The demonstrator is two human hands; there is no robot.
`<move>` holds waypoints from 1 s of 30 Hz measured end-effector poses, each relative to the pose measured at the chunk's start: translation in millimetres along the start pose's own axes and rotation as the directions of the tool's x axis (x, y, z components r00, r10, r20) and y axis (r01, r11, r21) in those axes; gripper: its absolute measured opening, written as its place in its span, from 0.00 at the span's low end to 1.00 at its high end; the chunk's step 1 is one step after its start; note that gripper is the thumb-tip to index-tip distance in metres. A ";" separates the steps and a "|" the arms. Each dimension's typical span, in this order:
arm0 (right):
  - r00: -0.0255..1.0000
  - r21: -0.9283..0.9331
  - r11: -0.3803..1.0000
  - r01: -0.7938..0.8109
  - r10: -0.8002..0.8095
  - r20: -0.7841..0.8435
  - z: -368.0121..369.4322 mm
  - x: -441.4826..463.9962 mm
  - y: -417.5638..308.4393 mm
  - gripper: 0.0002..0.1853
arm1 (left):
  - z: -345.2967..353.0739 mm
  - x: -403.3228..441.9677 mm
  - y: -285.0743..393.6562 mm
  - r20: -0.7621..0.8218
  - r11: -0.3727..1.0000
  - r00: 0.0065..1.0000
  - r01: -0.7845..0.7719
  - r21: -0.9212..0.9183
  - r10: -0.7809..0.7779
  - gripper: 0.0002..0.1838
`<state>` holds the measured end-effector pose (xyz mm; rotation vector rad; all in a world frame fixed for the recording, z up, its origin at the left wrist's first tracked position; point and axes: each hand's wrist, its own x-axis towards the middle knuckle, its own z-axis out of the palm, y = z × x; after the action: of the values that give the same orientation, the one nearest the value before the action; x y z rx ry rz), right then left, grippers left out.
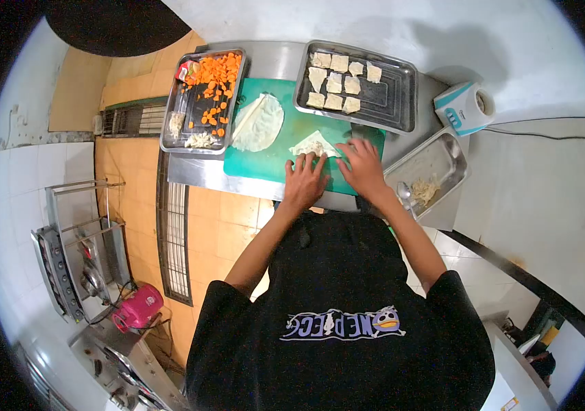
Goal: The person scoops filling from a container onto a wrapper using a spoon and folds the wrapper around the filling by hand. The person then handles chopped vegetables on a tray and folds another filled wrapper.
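Observation:
A partly folded sheet of thin pastry wrapper (313, 144) lies on the green cutting board (265, 171), with filling in its middle. My left hand (306, 181) is at its near edge, fingers bent onto the dough; the thumb is hard to make out. At its right corner is my right hand (362, 166), thumb and fingers apart, the fingertips close to or touching the dough. Left of them, a stack of round wrappers (258, 127) rests on the board, its left edge folded over. Folded pastries (334, 83) sit in rows in a metal tray (395, 113) behind the board.
A metal tray (189, 144) at left holds chopped carrots (218, 72), a red packet (186, 71) and pale pieces. At right, another tray (453, 147) contains shredded food (426, 188) and a spoon (404, 192). A white-and-blue appliance (462, 109) stands beyond it. A pink gas cylinder (138, 306) is lower left.

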<state>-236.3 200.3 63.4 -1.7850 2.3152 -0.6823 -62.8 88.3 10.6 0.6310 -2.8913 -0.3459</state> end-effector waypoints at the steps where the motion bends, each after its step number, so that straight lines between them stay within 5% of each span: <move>1: 0.986 -0.005 0.987 -0.158 0.158 0.047 -2.0 -11.8 -11.3 0.25 | -1.8 0.8 -0.7 0.000 1.000 1.000 -0.018 0.012 0.018 0.34; 2: 0.945 -0.016 0.949 -0.314 0.314 0.092 -3.7 -21.4 -22.6 0.30 | -3.7 2.2 -2.1 0.002 0.999 0.999 -0.037 0.024 0.037 0.34; 5: 0.942 -0.234 0.923 -0.304 0.328 0.069 20.6 -58.1 -31.4 0.39 | -11.2 8.7 -7.6 0.039 0.995 0.995 -0.096 0.020 0.095 0.34; 12: 0.861 -0.316 0.819 -0.479 0.509 0.014 29.4 -41.5 -59.4 0.40 | -21.6 34.6 -40.3 0.078 0.945 0.942 -0.326 -0.016 0.326 0.32; 15: 0.818 -0.338 0.759 -0.556 0.573 -0.059 33.5 -29.5 -62.2 0.29 | -17.6 51.0 -56.5 0.160 0.920 0.906 -0.392 -0.032 0.391 0.26; 17: 0.787 -0.285 0.742 -0.607 0.612 -0.085 36.0 -25.3 -62.9 0.37 | -15.6 62.3 -65.1 0.160 0.872 0.859 -0.488 -0.030 0.486 0.22; 27: 0.751 -0.132 0.741 -0.659 0.634 -0.184 45.2 -20.2 -52.4 0.31 | -25.5 102.0 -73.3 0.085 0.659 0.654 -0.750 -0.062 0.752 0.17; 30: 0.698 0.110 0.729 -0.675 0.680 -0.223 38.7 -38.9 -61.6 0.34 | -20.1 97.2 -73.1 0.062 0.659 0.656 -0.747 -0.088 0.752 0.17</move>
<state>-156.2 214.7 49.4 -0.7114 2.8308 -0.8031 -117.5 -21.7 21.6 -0.6389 -2.8893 -0.3226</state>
